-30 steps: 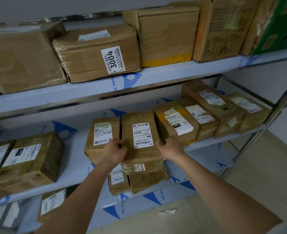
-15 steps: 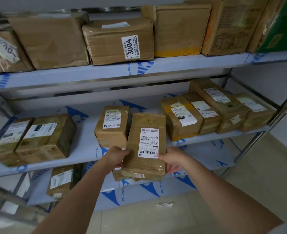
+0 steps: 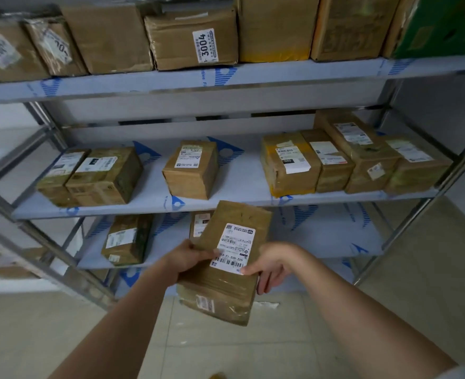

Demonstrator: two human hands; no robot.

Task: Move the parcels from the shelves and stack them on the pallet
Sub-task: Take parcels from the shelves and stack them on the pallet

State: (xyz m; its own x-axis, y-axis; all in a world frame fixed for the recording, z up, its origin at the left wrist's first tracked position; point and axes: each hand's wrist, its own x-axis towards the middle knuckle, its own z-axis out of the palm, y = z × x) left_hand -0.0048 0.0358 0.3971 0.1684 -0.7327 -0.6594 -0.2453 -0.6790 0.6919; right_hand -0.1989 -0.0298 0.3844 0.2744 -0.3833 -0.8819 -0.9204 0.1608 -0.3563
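Note:
A brown taped parcel (image 3: 225,285) with a white barcode label is in the air in front of the shelves, clear of the middle shelf (image 3: 242,173). My left hand (image 3: 190,258) grips its left edge, thumb on top. My right hand (image 3: 272,263) holds its right edge, thumb on the label and fingers curled underneath. One parcel (image 3: 191,170) stays on the middle shelf just behind. No pallet is in view.
Two parcels (image 3: 94,176) lie at the middle shelf's left and several (image 3: 348,162) at its right. Large cartons, one marked 3004 (image 3: 195,42), fill the top shelf. The lower shelf holds two parcels (image 3: 127,239). Steel uprights (image 3: 417,214) frame the rack above a tiled floor (image 3: 417,296).
Both hands pulled the parcel off the middle shelf toward me and lower. The view drew back and turned left, showing more of the rack.

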